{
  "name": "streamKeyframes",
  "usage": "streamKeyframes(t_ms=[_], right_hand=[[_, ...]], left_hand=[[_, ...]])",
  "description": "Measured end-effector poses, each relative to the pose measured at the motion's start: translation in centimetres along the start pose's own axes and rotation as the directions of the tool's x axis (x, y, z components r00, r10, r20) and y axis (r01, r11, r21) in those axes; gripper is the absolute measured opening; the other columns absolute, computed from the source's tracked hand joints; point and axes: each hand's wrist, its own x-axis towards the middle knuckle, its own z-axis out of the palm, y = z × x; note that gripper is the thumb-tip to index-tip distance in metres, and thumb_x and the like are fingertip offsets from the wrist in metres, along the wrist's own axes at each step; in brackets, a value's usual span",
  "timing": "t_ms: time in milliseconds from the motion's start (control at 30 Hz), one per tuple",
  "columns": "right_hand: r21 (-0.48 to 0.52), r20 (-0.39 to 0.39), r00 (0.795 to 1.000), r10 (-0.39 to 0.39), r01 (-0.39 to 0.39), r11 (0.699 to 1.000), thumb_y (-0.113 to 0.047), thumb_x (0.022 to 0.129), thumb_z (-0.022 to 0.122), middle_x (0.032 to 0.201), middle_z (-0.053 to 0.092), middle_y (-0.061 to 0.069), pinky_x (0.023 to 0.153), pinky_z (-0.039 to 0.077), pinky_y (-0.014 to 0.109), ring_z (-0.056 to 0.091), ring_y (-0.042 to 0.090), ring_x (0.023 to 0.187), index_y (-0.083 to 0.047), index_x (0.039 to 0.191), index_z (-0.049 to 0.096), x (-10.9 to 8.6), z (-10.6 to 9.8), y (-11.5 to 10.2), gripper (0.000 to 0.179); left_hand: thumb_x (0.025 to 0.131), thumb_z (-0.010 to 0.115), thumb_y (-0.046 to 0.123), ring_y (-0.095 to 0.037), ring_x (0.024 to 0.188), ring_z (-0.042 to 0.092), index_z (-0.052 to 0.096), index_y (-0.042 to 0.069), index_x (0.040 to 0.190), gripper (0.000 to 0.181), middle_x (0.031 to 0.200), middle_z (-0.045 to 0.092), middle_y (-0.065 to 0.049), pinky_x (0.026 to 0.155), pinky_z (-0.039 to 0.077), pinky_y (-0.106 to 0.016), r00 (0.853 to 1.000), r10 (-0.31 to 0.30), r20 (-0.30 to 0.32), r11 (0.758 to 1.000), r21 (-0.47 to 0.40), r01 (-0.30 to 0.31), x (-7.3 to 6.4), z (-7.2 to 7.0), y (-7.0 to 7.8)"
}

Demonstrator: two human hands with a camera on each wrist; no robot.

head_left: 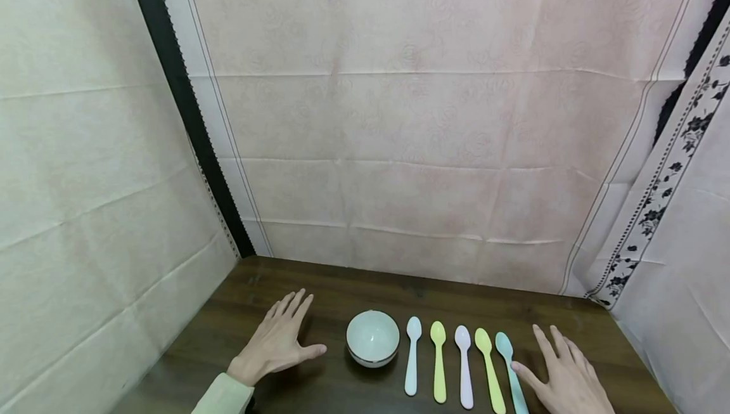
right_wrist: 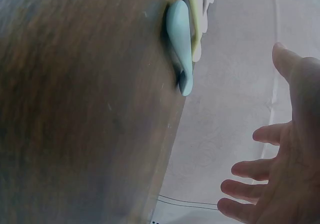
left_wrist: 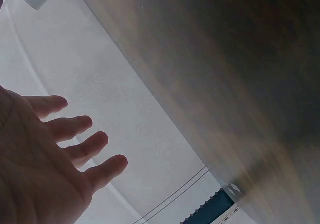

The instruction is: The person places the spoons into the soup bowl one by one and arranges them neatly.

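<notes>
A pale bowl (head_left: 372, 340) stands upright on the dark wooden table (head_left: 336, 281). To its right several spoons lie in a row, bowl ends away from me: a light blue spoon (head_left: 412, 357), a yellow-green spoon (head_left: 438, 363), a lavender spoon (head_left: 464, 366), another yellow-green spoon (head_left: 490, 369) and a teal spoon (head_left: 511, 369). Left of the bowl, my left hand (head_left: 278, 344) is spread with straight fingers and holds nothing. My right hand (head_left: 570, 379) is spread too, its thumb overlapping the teal spoon's handle in the head view. The right wrist view shows its palm bare.
A pale cloth (head_left: 428, 167) hangs behind the table's far edge. Other cloth panels stand at the left (head_left: 102, 211) and at the right (head_left: 684, 262), the right one with a dark floral border. Dark strips show between the panels.
</notes>
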Motion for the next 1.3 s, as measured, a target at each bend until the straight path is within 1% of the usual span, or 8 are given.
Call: streamKeyframes(t_ms=[433, 567, 733, 867, 1000, 1133, 1233, 1300], right_hand=[[0.013, 0.035, 0.999, 0.012, -0.013, 1.000, -0.072, 0.101, 0.062, 0.163, 0.034, 0.044, 0.101, 0.038, 0.088, 0.041, 0.070, 0.139, 0.001, 0.165, 0.039, 0.0, 0.6, 0.4, 0.099], [0.013, 0.055, 0.998, 0.020, -0.020, 1.000, -0.071, 0.101, 0.062, 0.162, 0.034, 0.045, 0.099, 0.040, 0.087, 0.041, 0.071, 0.139, 0.002, 0.164, 0.039, -0.1, 0.5, 0.4, 0.099], [0.018, 0.098, 0.995, 0.019, -0.021, 1.000, -0.068, 0.103, 0.061, 0.162, 0.035, 0.045, 0.098, 0.043, 0.084, 0.043, 0.073, 0.136, 0.003, 0.164, 0.038, 0.0, 0.3, 0.2, 0.097], [0.025, 0.118, 0.993, 0.018, -0.022, 0.999, -0.067, 0.105, 0.059, 0.162, 0.037, 0.044, 0.099, 0.043, 0.082, 0.045, 0.072, 0.135, 0.005, 0.164, 0.037, 0.0, 0.0, -0.1, 0.096], [0.026, 0.044, 0.999, -0.016, 0.015, 1.000, -0.061, 0.105, 0.065, 0.155, 0.049, 0.041, 0.095, 0.048, 0.077, 0.054, 0.065, 0.130, 0.006, 0.160, 0.045, -0.2, 0.0, -0.4, 0.088], [0.024, -0.021, 0.999, -0.037, 0.038, 0.999, -0.051, 0.103, 0.072, 0.139, 0.063, 0.036, 0.092, 0.051, 0.072, 0.061, 0.058, 0.122, 0.006, 0.152, 0.056, -0.5, 0.1, -0.7, 0.078], [0.033, 0.012, 1.000, -0.013, 0.012, 0.999, -0.048, 0.102, 0.075, 0.130, 0.067, 0.032, 0.093, 0.052, 0.069, 0.063, 0.055, 0.118, 0.007, 0.147, 0.060, -0.6, 0.0, -0.7, 0.073], [0.044, 0.059, 0.998, 0.013, -0.016, 0.999, -0.047, 0.101, 0.075, 0.124, 0.069, 0.027, 0.093, 0.054, 0.067, 0.064, 0.052, 0.115, 0.009, 0.144, 0.061, -0.6, -0.1, -0.8, 0.072]], left_hand=[[0.088, 0.076, 0.071, -0.049, 0.164, 0.030, 0.035, 0.006, 0.170, 0.113, 0.179, 0.030, -0.023, 0.127, 0.032, -0.071, 1.000, -0.024, 0.015, 0.998, -0.051, 0.025, 0.3, 0.2, 0.1], [0.088, 0.078, 0.070, -0.048, 0.164, 0.031, 0.033, 0.007, 0.171, 0.114, 0.178, 0.031, -0.023, 0.125, 0.038, -0.068, 0.999, -0.030, 0.018, 0.996, -0.089, 0.031, 0.4, 0.6, 0.2], [0.089, 0.080, 0.068, -0.046, 0.162, 0.036, 0.030, 0.011, 0.173, 0.114, 0.178, 0.032, -0.021, 0.115, 0.049, -0.065, 0.997, -0.065, 0.035, 0.981, -0.183, 0.070, 0.5, 0.9, 0.3], [0.089, 0.081, 0.066, -0.046, 0.162, 0.036, 0.028, 0.013, 0.174, 0.113, 0.179, 0.031, -0.020, 0.117, 0.046, -0.069, 0.995, -0.088, 0.052, 0.955, -0.280, 0.100, 0.7, 1.0, 0.5], [0.090, 0.085, 0.057, -0.050, 0.159, 0.039, 0.030, 0.010, 0.173, 0.110, 0.177, 0.033, -0.024, 0.119, 0.043, -0.072, 0.996, -0.067, 0.056, 0.921, -0.381, 0.083, 1.0, 1.1, 1.0], [0.090, 0.090, 0.042, -0.052, 0.151, 0.050, 0.033, 0.003, 0.170, 0.106, 0.170, 0.041, -0.027, 0.118, 0.047, -0.065, 0.999, -0.006, 0.041, 0.855, -0.519, 0.026, 1.5, 1.5, 1.7], [0.088, 0.092, 0.034, -0.051, 0.147, 0.053, 0.035, -0.002, 0.167, 0.103, 0.165, 0.046, -0.029, 0.117, 0.050, -0.059, 0.999, 0.041, 0.032, 0.795, -0.606, -0.013, 1.7, 1.7, 2.4], [0.086, 0.093, 0.032, -0.052, 0.147, 0.053, 0.037, -0.004, 0.165, 0.103, 0.164, 0.047, -0.031, 0.116, 0.051, -0.058, 0.997, 0.063, 0.033, 0.768, -0.640, -0.028, 1.9, 1.8, 3.0]])
